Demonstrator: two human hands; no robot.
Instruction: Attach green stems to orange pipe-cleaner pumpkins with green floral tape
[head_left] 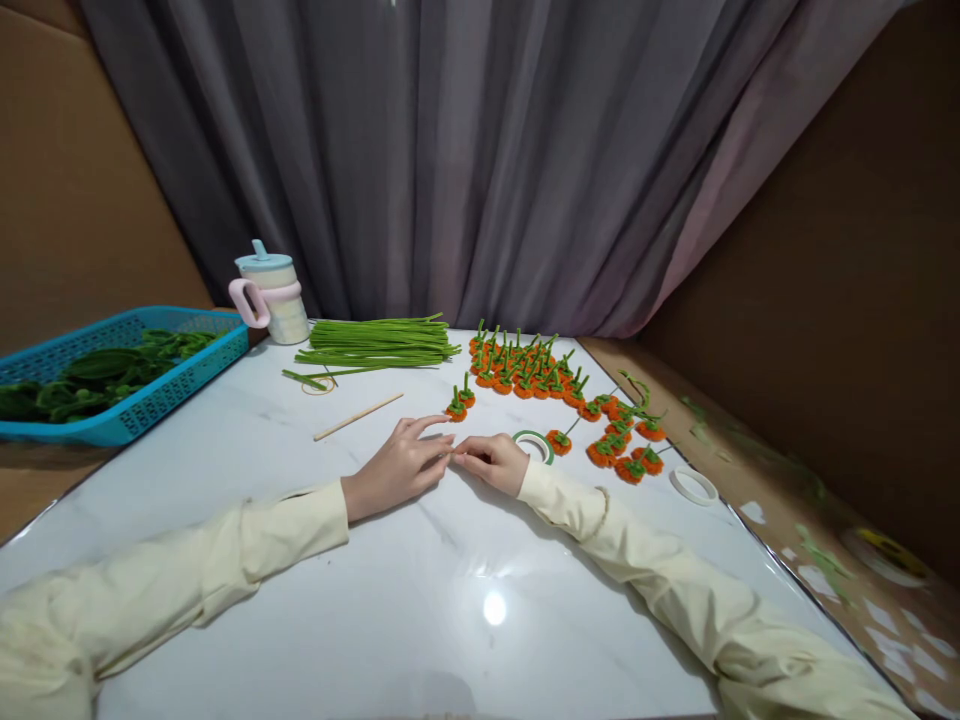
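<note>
Observed loosely spread left hand (405,462) meeting curled right hand (495,462) at tips, cannot tell whether pinching anything, just in front of two fuzzy, rounded orange pieces (455,412) with upright green stems (455,394), and beside smooth ring-shaped tape roll (546,445) on glossy marbled tabletop (420,590)

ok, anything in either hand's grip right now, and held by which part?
Can't tell: the left hand and right hand are close together, and anything pinched between them is too small or hidden to make out.
</note>
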